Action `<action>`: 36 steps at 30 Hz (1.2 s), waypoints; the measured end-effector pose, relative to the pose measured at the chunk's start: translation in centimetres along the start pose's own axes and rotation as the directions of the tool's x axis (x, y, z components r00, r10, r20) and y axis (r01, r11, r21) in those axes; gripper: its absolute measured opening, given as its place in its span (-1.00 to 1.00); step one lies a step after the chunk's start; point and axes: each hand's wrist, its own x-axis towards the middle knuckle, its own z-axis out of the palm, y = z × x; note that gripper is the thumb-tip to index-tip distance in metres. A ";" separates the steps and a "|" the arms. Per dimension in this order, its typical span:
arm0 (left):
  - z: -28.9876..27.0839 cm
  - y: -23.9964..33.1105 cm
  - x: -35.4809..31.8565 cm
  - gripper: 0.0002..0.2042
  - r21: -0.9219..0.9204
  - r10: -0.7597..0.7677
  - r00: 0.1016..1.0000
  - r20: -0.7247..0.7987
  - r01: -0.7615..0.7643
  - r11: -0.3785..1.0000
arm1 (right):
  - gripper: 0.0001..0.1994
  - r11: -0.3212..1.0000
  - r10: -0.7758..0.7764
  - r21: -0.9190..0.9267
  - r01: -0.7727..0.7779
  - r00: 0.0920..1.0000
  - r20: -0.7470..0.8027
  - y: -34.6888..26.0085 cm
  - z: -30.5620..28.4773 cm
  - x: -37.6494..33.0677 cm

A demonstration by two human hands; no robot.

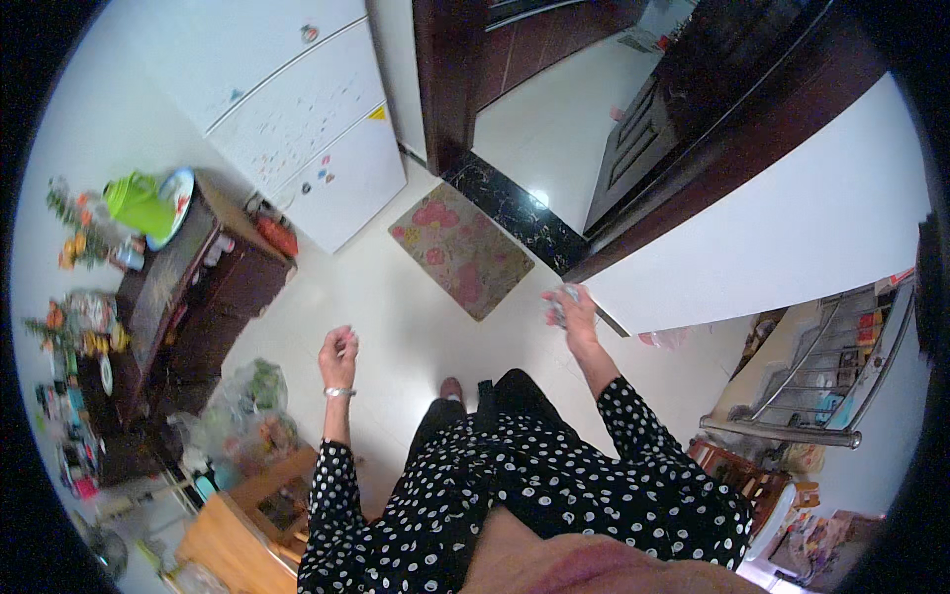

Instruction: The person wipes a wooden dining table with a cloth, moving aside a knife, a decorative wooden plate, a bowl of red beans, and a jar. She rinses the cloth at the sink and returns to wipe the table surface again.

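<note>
My left hand (337,360) hangs out in front of me on the left, its fingers loosely curled in with nothing visible in them. A silver bracelet (339,392) circles that wrist. Ahead on the right, my right hand (582,319) is closed around a small crumpled grey-white thing (562,300); it is too small and partly covered by the fingers to tell its kind. This hand is near the end of a white wall (732,238), and beyond it a patterned doormat (463,247) lies on the floor.
A black stone threshold (510,210) leads through a doorway with a dark open door (658,129). At the left stand a white fridge (307,119) and a dark cabinet (188,307) bearing a green jug (142,205). Plastic bags (233,411) sit beside it. A metal stair railing (782,431) is at right.
</note>
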 end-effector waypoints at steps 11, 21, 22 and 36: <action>18.8 20.9 11.3 -0.78 -0.050 0.152 0.950 0.274 -0.143 0.988 | -0.71 0.995 0.103 0.019 -0.102 0.945 -0.309 -11.9 -10.1 10.6; 14.1 15.3 15.5 -0.77 -0.100 -0.284 0.950 0.129 0.297 0.950 | -0.82 0.974 -0.077 0.219 0.056 0.993 0.089 -31.2 -0.6 26.5; 14.2 14.7 16.2 -0.78 -0.099 -0.264 0.958 0.116 0.275 0.956 | -0.81 0.966 -0.098 0.249 0.065 0.988 0.122 -31.7 -0.5 27.6; 53.7 42.8 55.0 -0.73 -0.134 0.442 0.755 0.484 -0.436 0.890 | -0.74 0.867 -0.209 0.446 0.221 0.975 -0.077 -47.2 -8.5 61.6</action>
